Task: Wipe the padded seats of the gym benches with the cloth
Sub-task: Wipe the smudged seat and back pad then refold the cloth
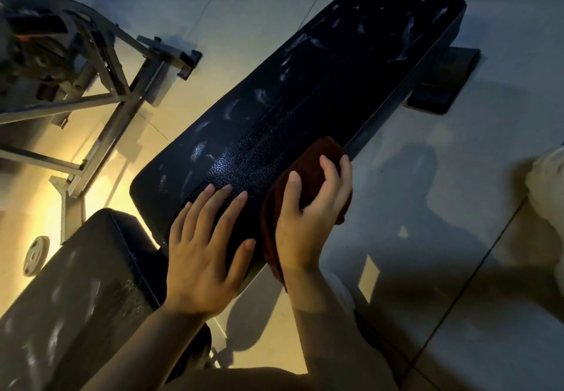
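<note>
I have my right hand (308, 216) bunching the dark red cloth (305, 174) at the padded seat's (320, 91) near edge, fingers clamped on it; my left hand (204, 247) lies flat beside, fingers apart, steadying me, I judge, for the wiping stroke.

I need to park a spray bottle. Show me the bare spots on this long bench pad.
Free: the long pad from the cloth up to its far end, smudged but bare. Crowded: the near end, where the left hand lies flat and the right hand grips the cloth at the right edge.
</note>
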Demonstrator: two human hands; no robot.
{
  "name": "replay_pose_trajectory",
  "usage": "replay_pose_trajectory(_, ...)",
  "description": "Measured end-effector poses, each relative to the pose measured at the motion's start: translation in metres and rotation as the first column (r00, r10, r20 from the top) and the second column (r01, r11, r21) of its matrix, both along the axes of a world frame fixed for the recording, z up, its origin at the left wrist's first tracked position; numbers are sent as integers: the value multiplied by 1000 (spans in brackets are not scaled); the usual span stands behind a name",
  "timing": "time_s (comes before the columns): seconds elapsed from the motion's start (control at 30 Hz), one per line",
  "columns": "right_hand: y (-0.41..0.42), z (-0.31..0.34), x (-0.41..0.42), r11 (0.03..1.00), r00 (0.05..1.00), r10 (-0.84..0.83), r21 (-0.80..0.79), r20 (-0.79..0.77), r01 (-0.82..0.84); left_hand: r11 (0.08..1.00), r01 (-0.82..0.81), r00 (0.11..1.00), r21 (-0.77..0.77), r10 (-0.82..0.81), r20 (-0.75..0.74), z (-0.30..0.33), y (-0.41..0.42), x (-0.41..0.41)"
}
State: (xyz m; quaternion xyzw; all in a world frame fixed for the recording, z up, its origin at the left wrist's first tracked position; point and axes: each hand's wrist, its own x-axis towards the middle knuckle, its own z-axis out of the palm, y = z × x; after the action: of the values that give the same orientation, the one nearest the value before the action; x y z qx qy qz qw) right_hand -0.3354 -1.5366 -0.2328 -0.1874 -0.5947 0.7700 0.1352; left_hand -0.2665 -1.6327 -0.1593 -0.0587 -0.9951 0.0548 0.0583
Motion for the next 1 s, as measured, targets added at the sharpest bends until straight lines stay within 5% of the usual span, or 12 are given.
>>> replay_pose_trajectory(0.23,3,0,-21,996,996,-88,0,34,88,1000,-8,999,14,9,-42,-1,1,3)
replay_pose_trajectory(0.5,27,3,-53,963,951,-184,-149,249,225,999,-26,998,36,28,-52,-2,1,3)
replay_pose_trajectory(0.77,-11,7,16,974,977,160,-184,142,-133,996,-64,998,58,62,30,0,0,4)
replay_pose_trajectory(1.0,41,-23,-79,975,954,219,-77,205,-208,997,47,993,68,-54,105,11,28,-26)
